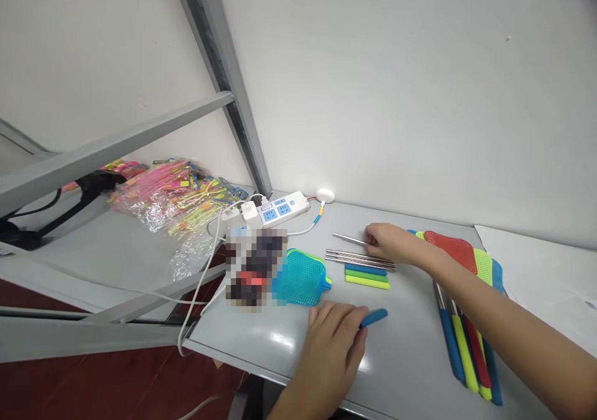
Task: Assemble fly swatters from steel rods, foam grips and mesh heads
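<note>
My left hand (329,345), low in the middle, is closed on a blue handle sleeve (375,317) that sticks out to the right past thumb and fingers. Farther back, my right hand (392,243) pinches a thin metal rod (348,239), which points left. Just below that hand lie several silver rods (359,259) side by side. Blue, green and yellow handle sleeves (366,277) lie in front of them. To their left is a small stack of fly swatter heads (305,278), teal on top.
Assembled fly swatters with a red head (450,251) on top lie at the right under my forearm. A white power strip (284,210) with plugs and cables stands at the back. Bagged colourful items (186,190) fill the left shelf. A grey metal post (233,84) rises behind.
</note>
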`<state>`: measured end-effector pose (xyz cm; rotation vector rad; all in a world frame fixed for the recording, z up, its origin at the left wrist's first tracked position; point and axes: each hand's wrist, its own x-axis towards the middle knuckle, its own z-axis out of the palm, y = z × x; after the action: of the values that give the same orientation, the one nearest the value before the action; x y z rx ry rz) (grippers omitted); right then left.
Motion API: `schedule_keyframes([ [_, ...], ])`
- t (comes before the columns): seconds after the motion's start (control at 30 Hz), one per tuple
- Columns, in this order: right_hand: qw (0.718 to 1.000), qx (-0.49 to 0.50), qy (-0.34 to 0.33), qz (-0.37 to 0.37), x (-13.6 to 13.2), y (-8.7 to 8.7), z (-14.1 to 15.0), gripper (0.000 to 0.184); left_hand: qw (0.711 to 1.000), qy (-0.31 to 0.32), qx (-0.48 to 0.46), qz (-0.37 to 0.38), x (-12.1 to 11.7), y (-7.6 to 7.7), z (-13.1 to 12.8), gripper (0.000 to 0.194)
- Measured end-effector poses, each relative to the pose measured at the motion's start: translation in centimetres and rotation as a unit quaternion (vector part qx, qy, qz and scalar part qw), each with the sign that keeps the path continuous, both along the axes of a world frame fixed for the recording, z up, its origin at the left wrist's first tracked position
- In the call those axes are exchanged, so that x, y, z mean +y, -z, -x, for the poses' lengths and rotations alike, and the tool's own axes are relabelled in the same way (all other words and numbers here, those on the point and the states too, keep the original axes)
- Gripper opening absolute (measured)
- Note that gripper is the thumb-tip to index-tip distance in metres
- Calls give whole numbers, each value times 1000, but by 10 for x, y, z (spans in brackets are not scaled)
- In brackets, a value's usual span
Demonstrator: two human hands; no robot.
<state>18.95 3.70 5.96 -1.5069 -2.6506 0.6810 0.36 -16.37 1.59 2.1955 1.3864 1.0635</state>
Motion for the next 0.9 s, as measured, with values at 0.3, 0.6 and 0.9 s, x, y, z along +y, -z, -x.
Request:
schedule_keyframes([
  [0.3,840,493,205,96,-73,-69,-19,6,982,-5,-187,13,-2,11,-22,37],
  [0.6,570,752,158,292,-161,-58,24,14,942,-56,-288,166,-13,17,-29,14],
  [0.9,563,760,175,272,-167,-34,48,22,948,-20,-278,157,-10,12,-27,17],
])
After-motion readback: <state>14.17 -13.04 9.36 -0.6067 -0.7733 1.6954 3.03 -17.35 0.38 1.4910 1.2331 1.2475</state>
